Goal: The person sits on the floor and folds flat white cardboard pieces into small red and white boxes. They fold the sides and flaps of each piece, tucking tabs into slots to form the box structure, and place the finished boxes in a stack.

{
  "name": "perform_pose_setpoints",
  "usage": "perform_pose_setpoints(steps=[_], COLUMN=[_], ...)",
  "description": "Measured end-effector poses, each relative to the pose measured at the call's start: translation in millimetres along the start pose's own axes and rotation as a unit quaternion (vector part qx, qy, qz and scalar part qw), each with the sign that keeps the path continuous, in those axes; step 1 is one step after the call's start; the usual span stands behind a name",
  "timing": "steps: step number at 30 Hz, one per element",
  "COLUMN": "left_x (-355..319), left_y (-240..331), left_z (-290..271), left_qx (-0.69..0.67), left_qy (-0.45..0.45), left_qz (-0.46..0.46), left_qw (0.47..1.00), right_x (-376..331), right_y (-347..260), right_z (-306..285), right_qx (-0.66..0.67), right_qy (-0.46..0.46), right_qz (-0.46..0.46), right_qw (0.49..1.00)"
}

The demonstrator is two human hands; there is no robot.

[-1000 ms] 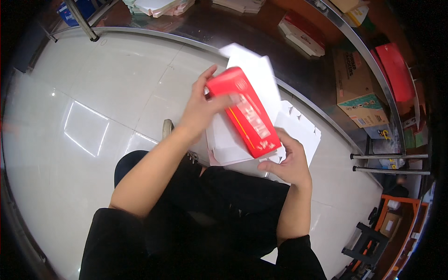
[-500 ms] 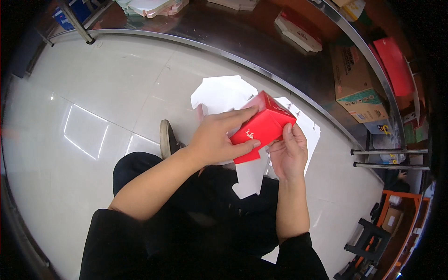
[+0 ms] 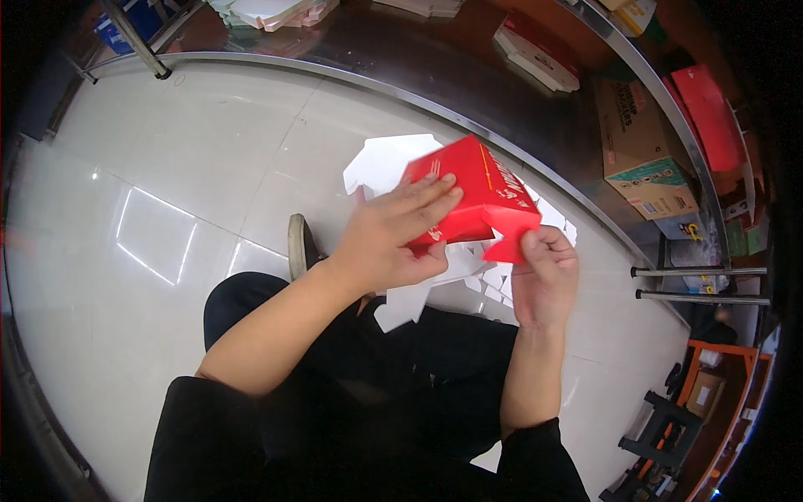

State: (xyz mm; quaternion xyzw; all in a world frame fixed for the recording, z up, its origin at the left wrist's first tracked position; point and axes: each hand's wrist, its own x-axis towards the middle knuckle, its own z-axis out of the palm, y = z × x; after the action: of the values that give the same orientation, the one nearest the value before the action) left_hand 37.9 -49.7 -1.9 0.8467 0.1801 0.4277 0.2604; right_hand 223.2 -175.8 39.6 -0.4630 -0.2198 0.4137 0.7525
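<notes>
Left hand (image 3: pixel 381 238) clamps one red carton (image 3: pixel 473 171), fingers across its upper face, thumb low on the near side. Right hand (image 3: pixel 545 274): thumb and fingers pinch one red flap (image 3: pixel 506 249) at the carton's right end. Carton tilted, held above the lap (image 3: pixel 385 368); one white panel (image 3: pixel 403 305) sticks out below it. White cardboard (image 3: pixel 381 159) behind, partly hidden, can't count pieces. One shoe (image 3: pixel 298 247) left of the hands. Beyond: shelf's metal edge (image 3: pixel 368 82) curves past, bounding the far side; on the dark shelf (image 3: pixel 393 52), two pale stacks, one red-and-white stack (image 3: pixel 539 54), one brown carton (image 3: pixel 633 134). Two metal legs (image 3: pixel 707 272) right. Tiled floor (image 3: pixel 217 151) spreads wide left.
</notes>
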Motion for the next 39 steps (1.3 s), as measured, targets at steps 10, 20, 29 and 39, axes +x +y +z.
perform_pose_setpoints(steps=[10, 20, 29, 39], left_x=[-9.3, 13.4, 9.6, 18.9], left_y=[17.2, 30.0, -5.9, -14.7], left_z=[16.4, -8.6, 1.7, -9.0], left_qx=[-0.117, -0.089, -0.335, -0.405], left_qy=[0.065, -0.126, 0.094, 0.204], left_qz=[-0.13, -0.243, -0.348, -0.44], left_qw=[0.982, 0.958, 0.87, 0.775], right_x=[-9.1, 1.0, 2.6, 4.3], right_y=[41.5, 45.1, 22.0, 37.6], right_z=[11.0, -2.1, 10.8, 9.5], right_qx=[-0.168, -0.233, -0.489, -0.561], right_qy=[0.021, -0.082, -0.235, -0.276], right_qz=[-0.063, -0.084, 0.009, -0.265], right_qw=[0.984, 0.965, 0.84, 0.734])
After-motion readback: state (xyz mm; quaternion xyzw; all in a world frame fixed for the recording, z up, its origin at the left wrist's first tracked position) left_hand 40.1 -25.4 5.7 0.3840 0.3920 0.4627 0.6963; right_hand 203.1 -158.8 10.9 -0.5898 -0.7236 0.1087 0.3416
